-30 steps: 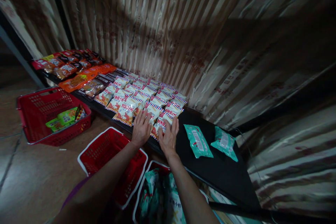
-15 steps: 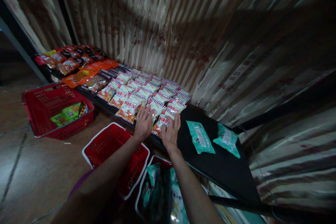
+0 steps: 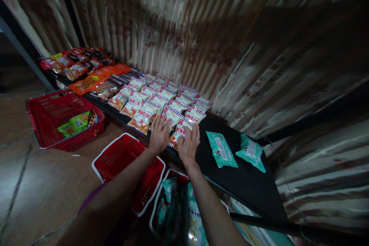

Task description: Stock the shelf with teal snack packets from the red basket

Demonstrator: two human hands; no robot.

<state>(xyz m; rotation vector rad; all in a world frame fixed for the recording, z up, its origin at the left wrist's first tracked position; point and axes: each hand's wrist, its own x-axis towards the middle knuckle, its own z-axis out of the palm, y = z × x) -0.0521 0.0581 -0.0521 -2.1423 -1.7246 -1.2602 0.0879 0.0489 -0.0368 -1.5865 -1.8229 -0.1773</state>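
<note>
Black shelf [image 3: 245, 188] by striped curtain [image 3: 201, 27], rows of snack packets [image 3: 161, 98] across it | left hand [image 3: 159, 132] & right hand [image 3: 188, 146] lie palm-down on front-row packet [image 3: 178, 133] at shelf's near edge, fingers loosely spread, flat, pinching nothing | packet prob. light, soft, puffy, slick film; best gripped at crimped end seams | white-orange print, red-blue striped edges

the snack packets [image 3: 161, 103] along the shelf's left end are glossy plastic film that catches the light. the shelf [image 3: 245, 184] itself looks matt black and smooth. two teal packets [image 3: 221, 149] near its right end have a softer sheen. the red baskets [image 3: 57, 119] are perforated hard plastic. the striped curtain [image 3: 201, 27] behind is satiny cloth, and the floor [image 3: 34, 184] is smooth and faintly shiny.
</note>
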